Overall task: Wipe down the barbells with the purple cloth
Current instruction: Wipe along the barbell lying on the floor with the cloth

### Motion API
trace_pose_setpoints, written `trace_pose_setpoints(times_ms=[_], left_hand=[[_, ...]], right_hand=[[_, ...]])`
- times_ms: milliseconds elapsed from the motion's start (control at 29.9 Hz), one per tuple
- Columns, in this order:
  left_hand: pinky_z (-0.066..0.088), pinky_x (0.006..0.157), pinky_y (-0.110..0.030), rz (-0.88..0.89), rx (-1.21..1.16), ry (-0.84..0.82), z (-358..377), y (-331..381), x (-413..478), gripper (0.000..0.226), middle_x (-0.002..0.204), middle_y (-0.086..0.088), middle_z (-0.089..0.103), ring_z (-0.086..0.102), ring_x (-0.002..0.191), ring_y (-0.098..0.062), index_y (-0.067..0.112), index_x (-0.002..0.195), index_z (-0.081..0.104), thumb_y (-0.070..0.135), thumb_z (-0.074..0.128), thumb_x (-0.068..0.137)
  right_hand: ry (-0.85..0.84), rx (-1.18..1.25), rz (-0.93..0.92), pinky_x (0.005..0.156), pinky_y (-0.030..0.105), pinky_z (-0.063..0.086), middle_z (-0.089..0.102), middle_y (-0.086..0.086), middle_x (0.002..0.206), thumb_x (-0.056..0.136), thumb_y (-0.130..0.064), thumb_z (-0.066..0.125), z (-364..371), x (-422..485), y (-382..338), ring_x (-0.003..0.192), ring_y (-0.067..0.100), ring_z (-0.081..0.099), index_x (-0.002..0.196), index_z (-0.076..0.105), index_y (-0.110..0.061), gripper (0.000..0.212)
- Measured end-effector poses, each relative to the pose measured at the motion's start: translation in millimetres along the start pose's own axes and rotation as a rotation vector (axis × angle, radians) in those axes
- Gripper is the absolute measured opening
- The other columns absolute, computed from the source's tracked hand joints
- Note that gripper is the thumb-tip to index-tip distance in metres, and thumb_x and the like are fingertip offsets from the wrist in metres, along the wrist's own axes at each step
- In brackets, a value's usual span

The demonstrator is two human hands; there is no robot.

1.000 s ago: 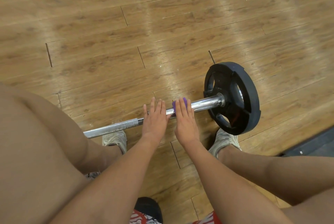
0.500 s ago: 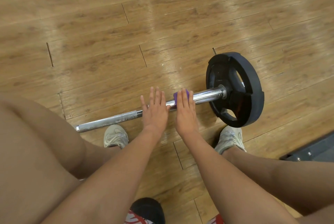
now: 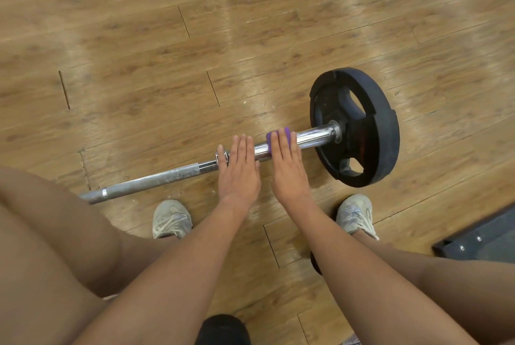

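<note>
Over the last second little has changed at the barbell point(image 3: 167, 177). Both hands have stayed flat on the bar, and the purple cloth point(image 3: 286, 132) has at most edged slightly toward the weight plate point(image 3: 387, 135). Most of the apparent shift is the head view pulling back to show more of the shoes. I judge that the wipe has stalled on one short patch of the shiny sleeve, so most of the bar is still undone, including the dull grey shaft running off toward 8 o'clock.

The right hand point(image 3: 287, 169) lies spread, fingers straight and close together. It presses the cloth down onto the chrome sleeve without gripping it. Purple shows only past the fingertips and at the hand's 9 o'clock edge.

The left hand point(image 3: 238, 169) sits just beside it at 9 o'clock. It is also flat with straight fingers and touches bare metal near the collar, apparently to steady the bar. It holds nothing.

The plate stands at 3 o'clock from the cloth, near it but apart, and the barbell rests on the wooden floor point(image 3: 250, 38).
</note>
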State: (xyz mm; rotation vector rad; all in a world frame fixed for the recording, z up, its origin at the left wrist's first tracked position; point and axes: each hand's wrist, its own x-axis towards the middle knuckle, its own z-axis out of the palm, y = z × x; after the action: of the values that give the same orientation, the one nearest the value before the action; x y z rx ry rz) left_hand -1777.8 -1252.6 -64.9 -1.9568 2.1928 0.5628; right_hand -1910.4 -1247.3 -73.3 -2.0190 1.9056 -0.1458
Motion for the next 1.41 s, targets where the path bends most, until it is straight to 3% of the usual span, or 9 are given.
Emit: trace_pose_setpoints(times_ms=[100, 268, 435, 636, 803, 1004, 1137, 1271, 1405], left_hand=[[-0.014, 0.122, -0.051, 0.005, -0.006, 0.011, -4, -4, 9, 0.059, 0.17, -0.003, -0.002, -0.011, 0.155, -0.019, 0.011, 0.16, -0.005, 0.033, 0.015, 0.109], [-0.015, 0.122, -0.051, -0.019, -0.004, 0.007, -11, -2, 20, 0.059, 0.17, -0.002, 0.002, -0.01, 0.156, -0.019, 0.011, 0.161, -0.001, 0.034, 0.014, 0.109], [-0.014, 0.122, -0.051, -0.037, 0.011, 0.016, -17, -4, 29, 0.058, 0.169, -0.001, 0.007, -0.006, 0.156, -0.018, 0.011, 0.161, 0.002, 0.036, 0.015, 0.109], [-0.01, 0.122, -0.055, -0.055, 0.112, 0.027, -15, -3, 42, 0.06, 0.169, -0.003, 0.012, -0.001, 0.156, -0.02, 0.009, 0.161, 0.006, 0.039, 0.014, 0.109], [-0.009, 0.122, -0.057, -0.077, 0.149, 0.031, -18, -1, 48, 0.061, 0.169, -0.005, 0.013, 0.0, 0.156, -0.023, 0.007, 0.16, 0.008, 0.039, 0.012, 0.109], [-0.01, 0.122, -0.056, -0.059, 0.17, 0.027, -19, -6, 54, 0.061, 0.169, -0.004, 0.013, 0.001, 0.156, -0.022, 0.009, 0.161, 0.007, 0.04, 0.01, 0.108], [-0.011, 0.121, -0.056, -0.063, 0.171, 0.035, -19, -7, 57, 0.061, 0.169, -0.004, 0.013, 0.001, 0.156, -0.022, 0.009, 0.161, 0.006, 0.039, 0.01, 0.108], [-0.011, 0.12, -0.056, -0.061, 0.198, 0.035, -19, -6, 60, 0.061, 0.169, -0.005, 0.011, 0.0, 0.156, -0.023, 0.008, 0.161, 0.003, 0.039, 0.009, 0.108], [-0.011, 0.12, -0.057, -0.069, 0.224, 0.029, -21, -7, 63, 0.061, 0.169, -0.005, 0.009, -0.001, 0.156, -0.023, 0.008, 0.16, 0.001, 0.038, 0.007, 0.108]], right_hand=[[-0.037, -0.02, -0.055, 0.127, 0.042, -0.002, -0.011, 0.005, 0.168, 0.093, 0.002, 0.029, -4, 10, 8, 0.15, 0.024, -0.026, 0.158, -0.009, -0.016, 0.077], [-0.028, 0.009, 0.067, 0.125, 0.038, -0.009, -0.011, 0.006, 0.169, 0.098, -0.005, 0.031, -9, 25, -3, 0.153, 0.027, -0.021, 0.161, -0.004, -0.01, 0.073], [-0.049, -0.017, -0.048, 0.123, 0.037, -0.011, -0.014, 0.002, 0.168, 0.097, 0.002, 0.037, -9, 32, -2, 0.153, 0.025, -0.022, 0.16, -0.008, -0.015, 0.079], [-0.023, 0.032, 0.123, 0.125, 0.04, -0.007, -0.01, 0.006, 0.169, 0.095, 0.003, 0.047, -16, 50, -10, 0.153, 0.028, -0.021, 0.161, -0.004, -0.011, 0.085], [-0.019, 0.02, 0.033, 0.125, 0.039, -0.007, -0.01, 0.004, 0.169, 0.094, 0.007, 0.042, -12, 50, -7, 0.153, 0.026, -0.02, 0.161, -0.004, -0.013, 0.084], [0.006, 0.064, 0.166, 0.126, 0.041, -0.005, -0.012, 0.004, 0.169, 0.09, 0.005, 0.049, -14, 59, -5, 0.152, 0.026, -0.023, 0.161, -0.004, -0.012, 0.091], [-0.029, 0.023, 0.088, 0.124, 0.038, -0.01, -0.018, 0.003, 0.168, 0.092, 0.005, 0.042, -13, 53, -1, 0.152, 0.024, -0.025, 0.161, -0.009, -0.012, 0.087], [-0.007, -0.005, 0.165, 0.124, 0.039, -0.008, -0.011, 0.007, 0.169, 0.089, 0.004, 0.052, -24, 67, 7, 0.154, 0.028, -0.018, 0.161, -0.006, -0.011, 0.094], [-0.019, -0.06, 0.075, 0.121, 0.037, -0.015, -0.016, 0.008, 0.168, 0.094, 0.002, 0.041, -20, 60, 0, 0.152, 0.026, -0.023, 0.16, -0.01, -0.009, 0.084]])
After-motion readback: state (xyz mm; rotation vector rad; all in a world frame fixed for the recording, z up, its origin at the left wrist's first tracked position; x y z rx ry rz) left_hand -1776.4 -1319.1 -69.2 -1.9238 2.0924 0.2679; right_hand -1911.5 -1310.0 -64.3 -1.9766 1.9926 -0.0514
